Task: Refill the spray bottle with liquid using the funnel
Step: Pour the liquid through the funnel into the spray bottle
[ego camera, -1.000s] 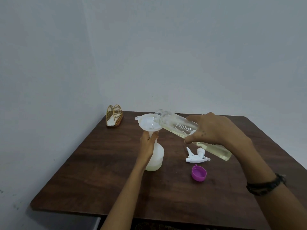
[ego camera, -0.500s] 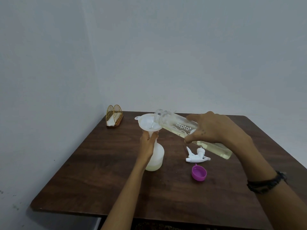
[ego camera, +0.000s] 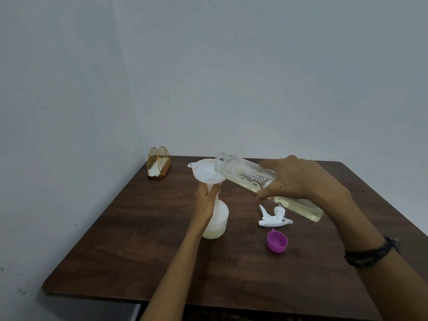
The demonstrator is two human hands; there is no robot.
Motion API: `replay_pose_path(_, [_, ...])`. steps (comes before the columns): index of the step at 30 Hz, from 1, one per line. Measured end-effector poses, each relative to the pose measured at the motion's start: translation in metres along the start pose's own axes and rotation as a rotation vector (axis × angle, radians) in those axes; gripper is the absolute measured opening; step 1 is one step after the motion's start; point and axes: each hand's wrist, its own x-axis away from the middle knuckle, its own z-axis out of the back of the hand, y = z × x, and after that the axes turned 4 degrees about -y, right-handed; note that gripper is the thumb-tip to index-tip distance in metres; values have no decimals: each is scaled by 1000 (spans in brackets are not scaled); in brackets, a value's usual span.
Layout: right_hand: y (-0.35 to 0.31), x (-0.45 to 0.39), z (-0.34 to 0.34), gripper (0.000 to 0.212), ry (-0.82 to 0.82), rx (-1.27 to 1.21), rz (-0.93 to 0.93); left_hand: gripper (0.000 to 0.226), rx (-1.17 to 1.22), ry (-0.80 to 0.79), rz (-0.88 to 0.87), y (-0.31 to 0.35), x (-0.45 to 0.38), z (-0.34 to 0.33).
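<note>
A white translucent spray bottle (ego camera: 218, 222) stands upright on the dark wooden table (ego camera: 143, 246), with pale liquid in its base. A white funnel (ego camera: 205, 171) sits in its neck. My left hand (ego camera: 206, 199) grips the funnel stem and bottle neck. My right hand (ego camera: 301, 179) holds a clear "zepto" bottle (ego camera: 245, 176) tilted down to the left, its open mouth over the funnel bowl. Yellowish liquid lies along the bottle's lower side, and a thin stream runs into the funnel.
The white spray trigger head (ego camera: 273, 217) lies on the table right of the spray bottle. A purple cap (ego camera: 276, 243) lies open side up in front of it. A gold wire napkin holder (ego camera: 158, 165) stands at the far left corner, by the wall.
None beyond a slight shift of my right hand and the tilted bottle; the pouring pose is the same.
</note>
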Motion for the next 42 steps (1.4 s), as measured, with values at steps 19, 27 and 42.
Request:
replay_pose_path(19, [-3,-1,5,53,-12,26,8,25,-8,5,-18,-1,0,0])
replay_pose_path(27, [-4,0,7,52,-22,22,3,22,-18,7,-14,-2,-1,1])
replay_pose_path(42, [-6,1,9,38,-57,17,1,24,-21,1,-16,0,0,0])
